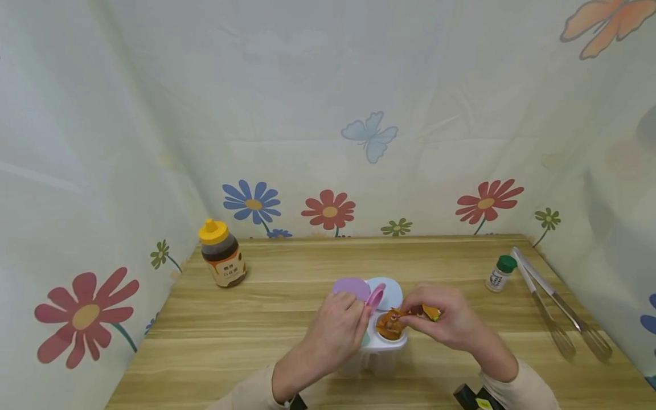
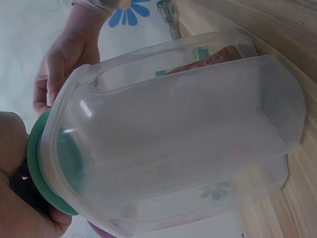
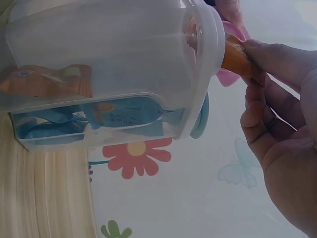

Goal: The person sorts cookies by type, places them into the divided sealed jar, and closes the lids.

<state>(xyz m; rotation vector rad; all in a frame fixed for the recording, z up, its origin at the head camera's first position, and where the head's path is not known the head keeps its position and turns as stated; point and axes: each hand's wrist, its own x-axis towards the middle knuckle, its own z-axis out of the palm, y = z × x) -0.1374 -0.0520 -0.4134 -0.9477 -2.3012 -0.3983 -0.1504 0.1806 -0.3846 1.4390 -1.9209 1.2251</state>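
A clear container (image 2: 183, 119) with a white top (image 1: 379, 342) stands upright on the table, with purple (image 1: 351, 287), blue (image 1: 388, 291) and green (image 2: 37, 158) lids. My left hand (image 1: 338, 324) grips its pink lid (image 1: 376, 296), which is raised from a round opening. At that opening, my right hand (image 1: 443, 316) pinches a crinkled orange-brown wrapped packet (image 3: 237, 57) between thumb and fingers. Orange-brown wrapping (image 1: 389, 326) fills the opening in the head view. Through the container wall show blue packets (image 3: 124, 114) and another orange-brown packet (image 3: 54, 82).
A honey bottle (image 1: 224, 256) with a yellow cap stands at the back left. On the right are a small green-capped shaker (image 1: 500, 274) and metal tongs (image 1: 553, 302). Flower-printed cloth (image 1: 307, 171) hangs behind and beside the wooden table (image 1: 287, 267).
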